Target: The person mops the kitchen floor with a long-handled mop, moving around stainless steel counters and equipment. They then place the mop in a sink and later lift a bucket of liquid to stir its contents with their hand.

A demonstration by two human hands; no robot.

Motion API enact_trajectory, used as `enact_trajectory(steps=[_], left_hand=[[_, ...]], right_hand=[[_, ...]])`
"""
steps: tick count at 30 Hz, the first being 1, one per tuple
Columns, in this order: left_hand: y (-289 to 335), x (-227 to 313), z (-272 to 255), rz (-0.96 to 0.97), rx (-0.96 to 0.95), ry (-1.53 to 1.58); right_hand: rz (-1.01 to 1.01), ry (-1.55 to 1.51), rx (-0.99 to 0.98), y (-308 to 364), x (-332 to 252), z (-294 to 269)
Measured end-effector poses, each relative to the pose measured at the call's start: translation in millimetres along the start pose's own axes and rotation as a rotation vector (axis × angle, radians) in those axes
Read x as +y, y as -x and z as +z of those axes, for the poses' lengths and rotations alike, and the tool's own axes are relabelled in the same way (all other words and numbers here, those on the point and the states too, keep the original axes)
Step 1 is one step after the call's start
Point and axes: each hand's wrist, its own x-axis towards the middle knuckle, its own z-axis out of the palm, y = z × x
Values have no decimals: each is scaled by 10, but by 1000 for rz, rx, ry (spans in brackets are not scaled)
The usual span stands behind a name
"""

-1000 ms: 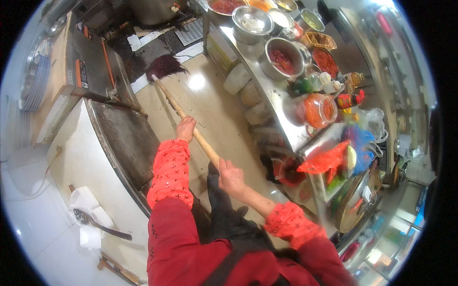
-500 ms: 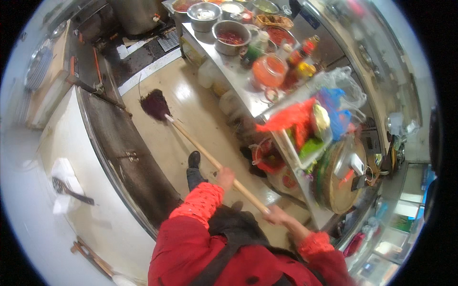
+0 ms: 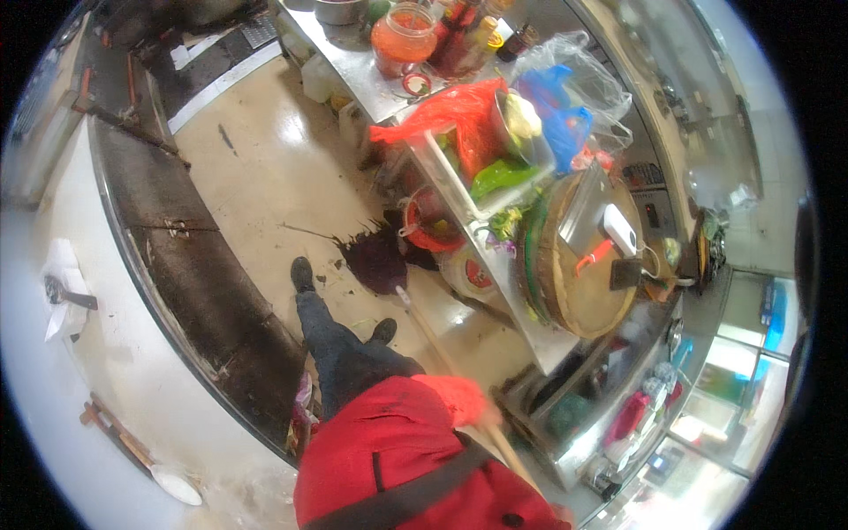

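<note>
Mop (image 3: 382,259) on floor (image 3: 265,177) ahead, its handle in left hand (image 3: 484,415); right hand's grip unclear at frame edge

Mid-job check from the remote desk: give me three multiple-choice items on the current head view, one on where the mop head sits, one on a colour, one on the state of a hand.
1. Where is the mop head?
A. On the floor beside the red bucket under the steel counter
B. Lifted onto the counter top
C. Leaning in the far doorway

2. What colour is the lidded jar on the steel counter?
A. Blue
B. Orange
C. Black

3. What is the left hand doing?
A. Hanging free
B. Resting on the round chopping block
C. Gripping the wooden mop handle

Key: 1 A, the dark strands lie on the tiles next to the red bucket. 2 B, the jar shows orange. 3 C, the hand closes on the mop handle just past the red sleeve; the right hand is out of sight.
</note>
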Motion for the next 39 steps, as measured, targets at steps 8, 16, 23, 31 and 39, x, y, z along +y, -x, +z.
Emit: enact_trajectory(steps=[8,16,23,31,39], left_hand=[[-38,71,-409,-83,100,-137],[3378,-2121,-2066,-930,467,-400],[6437,-2430,-3796,-1360,687,-514],[7727,-1824,-4040,-1428,970,-714],[6133,-1269,-3080,-1321,758,-451]], right_hand=[[-26,35,484,-309,403,-108],[-711,198,864,-1609,-3891,-1495],[-1063,324,975,-1831,-7201,-2071],[-1331,516,1104,-1654,-9030,-1948],[-1130,360,639,-1076,-7227,-1889]])
